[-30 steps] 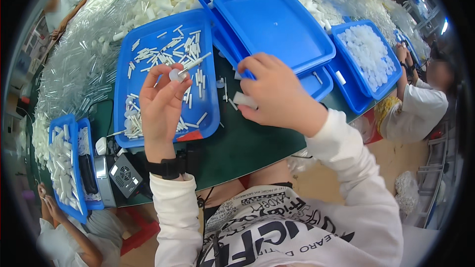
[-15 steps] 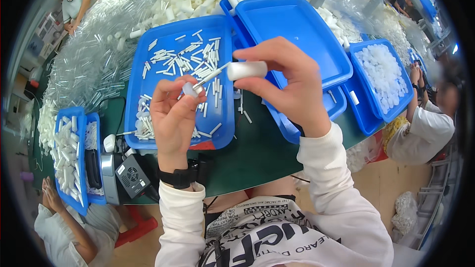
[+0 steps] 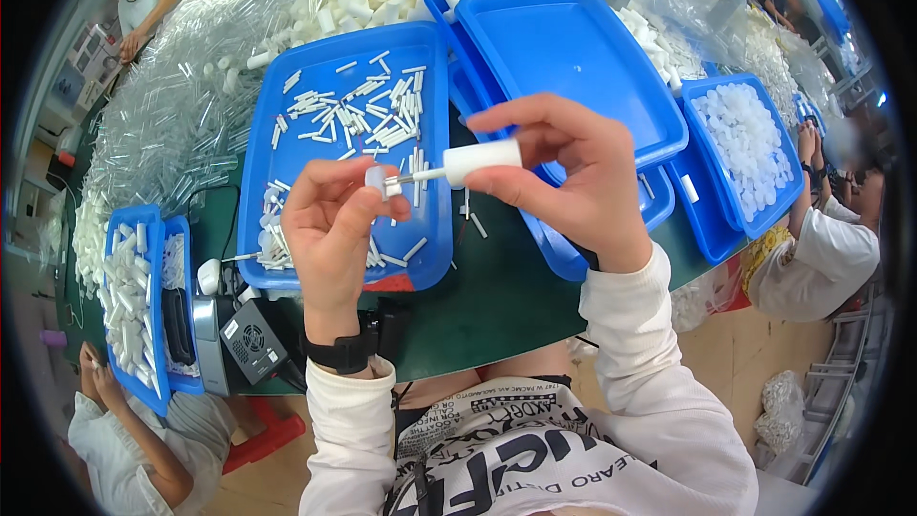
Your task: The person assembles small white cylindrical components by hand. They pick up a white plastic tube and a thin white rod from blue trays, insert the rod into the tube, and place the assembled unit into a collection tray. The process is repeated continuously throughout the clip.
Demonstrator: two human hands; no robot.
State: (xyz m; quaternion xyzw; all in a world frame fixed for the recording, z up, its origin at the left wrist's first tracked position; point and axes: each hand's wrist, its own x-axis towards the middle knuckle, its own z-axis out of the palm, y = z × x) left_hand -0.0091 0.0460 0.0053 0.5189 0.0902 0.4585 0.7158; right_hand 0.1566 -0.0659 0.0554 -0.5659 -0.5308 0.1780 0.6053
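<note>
My left hand pinches a small translucent white cap between thumb and fingertips, with short white bits showing beside it. My right hand grips a thick white cylinder, its thumb below and its index finger stretched out above. A thin rod, metallic near the cap and white near the cylinder, spans the gap between the two hands. Whether it enters the cylinder I cannot tell. Under the hands lies a blue tray scattered with short white sticks.
Stacked blue trays stand to the right, and another tray holds translucent caps. At the left, a narrow blue tray carries white cylinders beside a black box-shaped device. Clear tubes and white cylinders heap up behind. Other people sit at both sides.
My right hand has moved slightly down with the cylinder, and its index finger has lifted away. The rod now lies nearly level. My left hand has shifted only a little.
</note>
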